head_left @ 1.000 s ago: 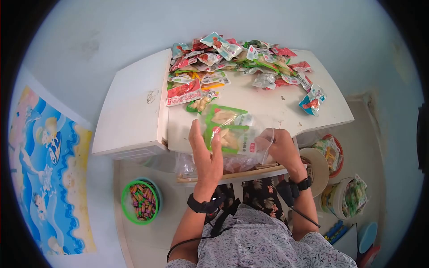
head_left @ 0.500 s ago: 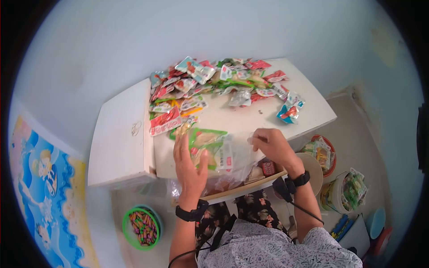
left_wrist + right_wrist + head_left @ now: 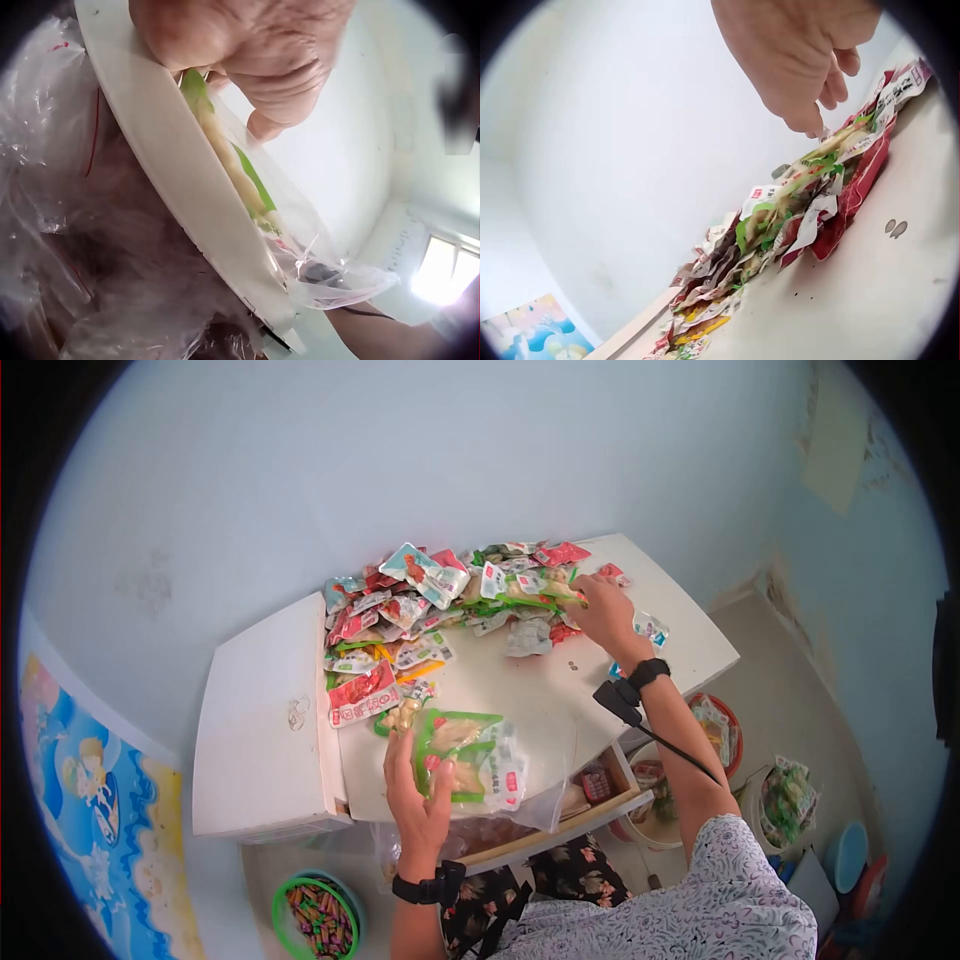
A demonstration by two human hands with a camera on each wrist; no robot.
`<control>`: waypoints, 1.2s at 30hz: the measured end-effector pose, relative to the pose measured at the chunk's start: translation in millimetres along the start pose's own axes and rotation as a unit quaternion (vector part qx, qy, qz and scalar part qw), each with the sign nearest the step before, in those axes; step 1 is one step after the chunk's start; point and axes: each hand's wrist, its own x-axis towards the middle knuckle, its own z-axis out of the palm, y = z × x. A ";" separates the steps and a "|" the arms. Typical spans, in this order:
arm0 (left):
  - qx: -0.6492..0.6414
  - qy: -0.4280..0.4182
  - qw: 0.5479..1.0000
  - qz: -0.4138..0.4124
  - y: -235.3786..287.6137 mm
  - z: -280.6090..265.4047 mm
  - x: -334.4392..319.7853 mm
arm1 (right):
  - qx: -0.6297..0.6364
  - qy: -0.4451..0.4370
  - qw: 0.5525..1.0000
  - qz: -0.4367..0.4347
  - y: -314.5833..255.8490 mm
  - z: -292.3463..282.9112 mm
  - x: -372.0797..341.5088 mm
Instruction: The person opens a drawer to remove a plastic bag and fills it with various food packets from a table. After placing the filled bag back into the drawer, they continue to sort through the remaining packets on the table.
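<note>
A clear plastic bag (image 3: 535, 810) with green-edged snack packets (image 3: 455, 760) inside lies at the table's front. My left hand (image 3: 418, 800) grips the bag's left side, thumb over the front and fingers along the edge. In the left wrist view the end of a packet (image 3: 232, 161) shows between thumb and fingers. My right hand (image 3: 610, 618) is stretched to the heap at the back and pinches the right end of a green snack packet (image 3: 535, 590). In the right wrist view its fingertips (image 3: 810, 127) are right at the packet's upper end.
Heaped snack pouches (image 3: 400, 610) cover the back and left of the white table (image 3: 500, 670). A raised white cabinet (image 3: 265, 730) adjoins on the left. An open drawer (image 3: 560, 840) under the front edge holds plastic bags. Baskets and a bucket (image 3: 785, 805) stand on the floor.
My right hand has let go of the bag's mouth and moved forward to the heap. My left hand stays at the bag. The head view has shifted, so the table sits lower.
</note>
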 end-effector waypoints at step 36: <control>-0.444 -0.200 0.848 -0.209 85.3 12.8 -28.3 | 0.709 -0.101 0.691 0.101 -114.7 -88.0 -152.5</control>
